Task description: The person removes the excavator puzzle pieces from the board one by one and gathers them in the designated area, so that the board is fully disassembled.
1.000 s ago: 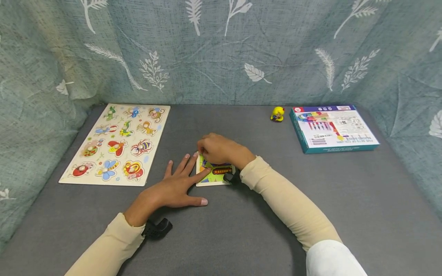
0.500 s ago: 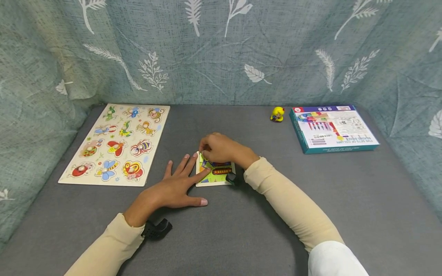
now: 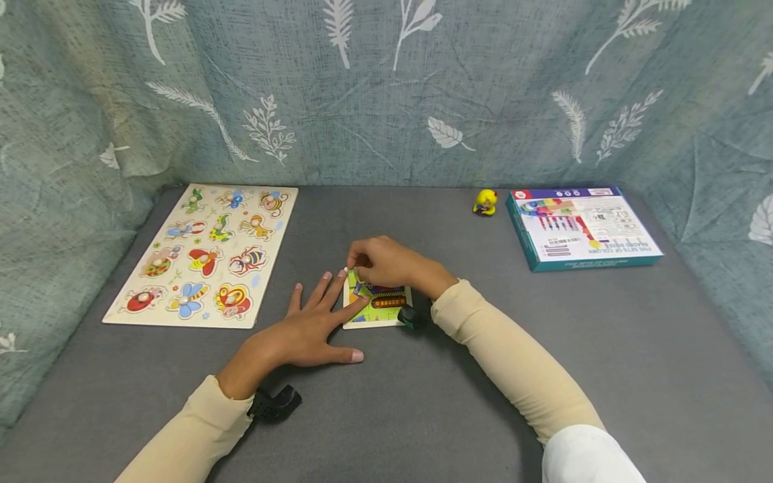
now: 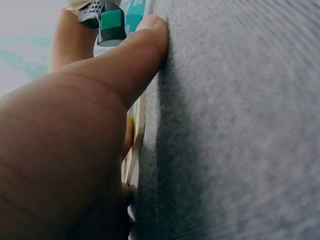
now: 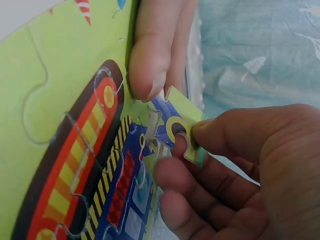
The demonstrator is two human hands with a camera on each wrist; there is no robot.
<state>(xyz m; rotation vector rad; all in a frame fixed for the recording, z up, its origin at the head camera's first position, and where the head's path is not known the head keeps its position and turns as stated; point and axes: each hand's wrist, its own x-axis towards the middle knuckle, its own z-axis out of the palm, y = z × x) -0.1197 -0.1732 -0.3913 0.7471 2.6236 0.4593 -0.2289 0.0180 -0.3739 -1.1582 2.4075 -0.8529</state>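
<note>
A small square jigsaw puzzle (image 3: 377, 315) lies on the grey table, showing a digger with orange-red tracks on light green. My left hand (image 3: 302, 335) is spread flat beside it, its index fingertip on the puzzle and the thumb resting on the cloth. In the right wrist view, my right hand (image 5: 235, 170) pinches a green and blue puzzle piece (image 5: 167, 117) between thumb and fingers. That piece is tilted up from the puzzle's surface, right by the fingers (image 5: 152, 55) of my left hand. From the head view, my right hand (image 3: 389, 261) covers the puzzle's far edge.
A wooden insect peg puzzle (image 3: 214, 255) lies on the left. At the back right are a small yellow-haired figurine (image 3: 485, 202) and a flat teal and white box (image 3: 586, 228). Behind the table hangs a leaf-print curtain (image 3: 386, 94).
My right hand has shifted slightly right, uncovering more of the puzzle's upper left corner. My left hand has stayed in place.
</note>
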